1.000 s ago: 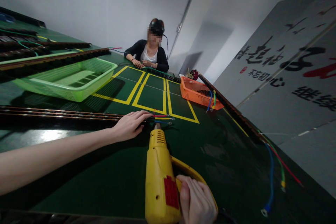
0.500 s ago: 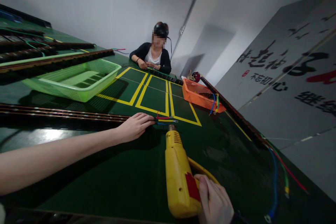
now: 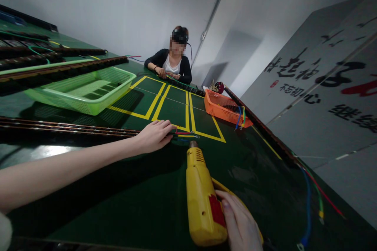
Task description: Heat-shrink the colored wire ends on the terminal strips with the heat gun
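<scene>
My right hand (image 3: 240,219) is closed around the handle of a yellow heat gun (image 3: 203,200) with a red patch on its side. Its metal nozzle points away from me, just short of several thin wires (image 3: 187,136) in red, yellow and blue with metal lugs at their tips. These wires come out at the end of a long, dark bar assembly (image 3: 73,127) with copper-coloured strips. Over that end lies my left hand (image 3: 156,136), its fingers closed on the wires, so the joint beneath is hidden.
To the left stands a green basket (image 3: 97,102) with a long bar across it. An orange basket (image 3: 226,108) holds parts with coloured wires. Another long bar (image 3: 265,133) slants down the right side. Across the green table (image 3: 165,204) sits a person (image 3: 172,62) handling a strip.
My left hand has risen slightly, its fingers shifting on the wires. My right hand has shifted a little on the handle, while the heat gun stays almost in place.
</scene>
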Demonstrator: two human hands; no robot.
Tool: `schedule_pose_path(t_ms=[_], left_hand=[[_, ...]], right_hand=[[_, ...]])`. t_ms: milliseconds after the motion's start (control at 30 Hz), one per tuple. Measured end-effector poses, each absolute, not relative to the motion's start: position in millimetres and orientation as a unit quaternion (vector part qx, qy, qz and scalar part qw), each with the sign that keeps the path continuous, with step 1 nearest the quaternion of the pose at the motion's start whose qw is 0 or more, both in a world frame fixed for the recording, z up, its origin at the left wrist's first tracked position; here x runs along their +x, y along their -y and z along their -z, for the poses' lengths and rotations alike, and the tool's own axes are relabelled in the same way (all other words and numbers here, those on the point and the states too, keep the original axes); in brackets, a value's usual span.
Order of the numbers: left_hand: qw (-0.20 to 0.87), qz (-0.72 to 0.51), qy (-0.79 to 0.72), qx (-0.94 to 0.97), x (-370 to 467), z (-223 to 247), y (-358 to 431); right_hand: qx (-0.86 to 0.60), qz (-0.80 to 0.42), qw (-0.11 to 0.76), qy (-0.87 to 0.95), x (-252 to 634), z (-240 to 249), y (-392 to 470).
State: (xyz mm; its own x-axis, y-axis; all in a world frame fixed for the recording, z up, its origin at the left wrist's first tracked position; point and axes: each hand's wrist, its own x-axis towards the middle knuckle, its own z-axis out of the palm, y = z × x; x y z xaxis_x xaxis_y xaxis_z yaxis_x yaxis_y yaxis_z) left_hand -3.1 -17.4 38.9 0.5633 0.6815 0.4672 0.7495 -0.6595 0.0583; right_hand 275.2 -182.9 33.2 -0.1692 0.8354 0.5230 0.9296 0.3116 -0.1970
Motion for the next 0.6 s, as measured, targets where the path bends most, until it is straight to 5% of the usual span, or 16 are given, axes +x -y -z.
schedule_pose_path(t_ms=[100,300,600], left_hand=[[0.018,0.175,0.458,-0.871,-1.6,-46.7,-1.1],[-0.261,0.105,0.446,-0.850,-4.8,-41.7,-30.7],[-0.278,0.204,0.433,-0.833,-8.3,-30.0,-32.9]], right_hand=[[-0.600,0.045,0.256,0.757,279.6,-31.1,179.2],[-0.614,-0.086,0.201,0.758,291.6,-19.7,179.3],[-0.693,-0.049,0.250,0.675,266.4,-11.0,192.3]])
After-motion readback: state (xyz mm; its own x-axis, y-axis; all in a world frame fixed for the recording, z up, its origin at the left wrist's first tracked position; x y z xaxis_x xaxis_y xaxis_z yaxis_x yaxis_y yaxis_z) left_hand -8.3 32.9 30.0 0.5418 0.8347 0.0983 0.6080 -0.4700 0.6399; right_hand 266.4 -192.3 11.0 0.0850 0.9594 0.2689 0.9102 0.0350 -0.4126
